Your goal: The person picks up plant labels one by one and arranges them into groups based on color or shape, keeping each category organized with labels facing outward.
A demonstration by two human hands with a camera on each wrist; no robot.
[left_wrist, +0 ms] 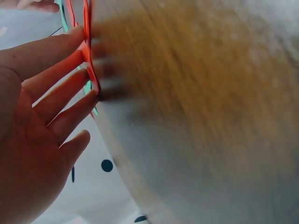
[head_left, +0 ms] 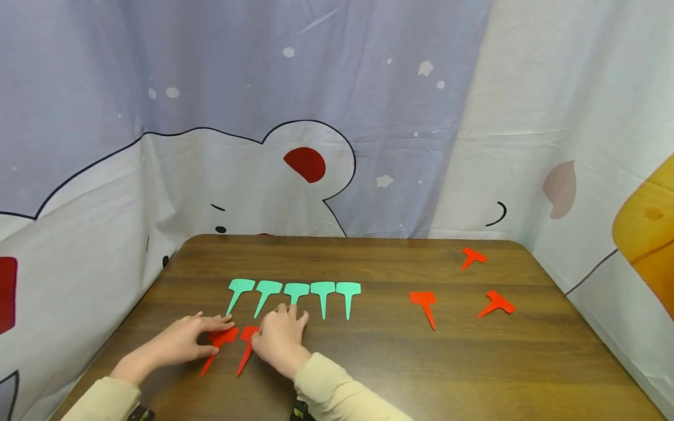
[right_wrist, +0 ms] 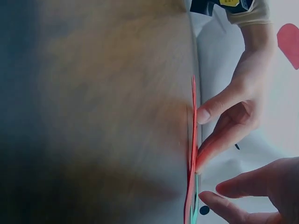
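Several mint-green T-shaped plant labels (head_left: 323, 288) lie in a row across the table, their stems toward me. Nearer to me are two red T-shaped plant labels, one by the left hand (head_left: 174, 344) and a second red label (head_left: 245, 351) to its right. The left hand's fingertips and thumb rest at the first red label (head_left: 227, 335), spread rather than curled. Between the second red label and the middle green label (head_left: 296, 289) is the right hand (head_left: 281, 340), its fingers pointing down. In the right wrist view, the right fingers (right_wrist: 243, 200) are loosely bent around nothing.
Three more red plant labels lie apart on the right side: one label (head_left: 424, 305) nearer the middle, another label (head_left: 496, 304) further right, and a third label (head_left: 474, 257) near the back edge. A printed curtain (head_left: 389, 117) hangs behind the wooden table (head_left: 474, 374).
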